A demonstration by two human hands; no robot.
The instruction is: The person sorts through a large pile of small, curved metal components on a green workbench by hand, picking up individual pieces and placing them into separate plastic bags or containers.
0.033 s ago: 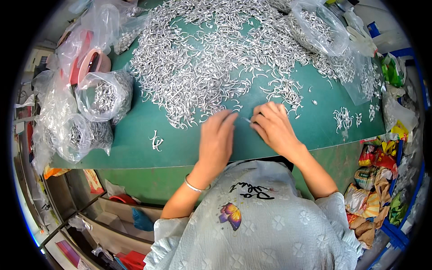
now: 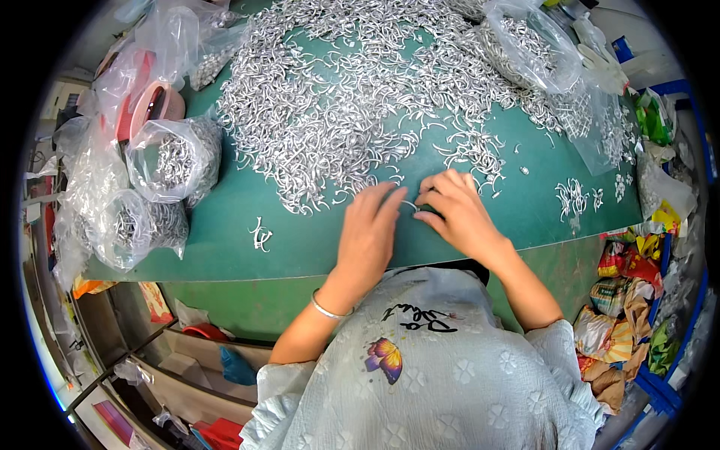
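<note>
The fingers [image 2: 429, 216] of the right hand [image 2: 457, 214] are pinching one end of a small, thin, silver bent-wire hook [image 2: 409, 204], while the fingers [image 2: 391, 202] of the left hand [image 2: 369, 236] are meeting its other end, so both hands are grasping the same piece between them. The hook is lying low over the near edge of the green worktop [image 2: 300, 240], its long axis running roughly left to right between the two hands; which end carries the bend is too small to tell.

Just beyond the hands, a wide heap of loose silver wire hooks [image 2: 352, 97] is spreading across the middle of the worktop. A small separate cluster of hooks [image 2: 260, 235] is lying to the left of the left hand, and another little group of hooks [image 2: 574, 196] is lying to the right, well apart from the hands.

A thin silver bangle [image 2: 328, 308] is circling the left wrist. On the left edge of the worktop, clear plastic bags filled with hooks [image 2: 161, 169] are sitting beside a pink tape roll [image 2: 154, 105]. At the far right, another clear plastic bag of hooks [image 2: 529, 49] is resting.
</note>
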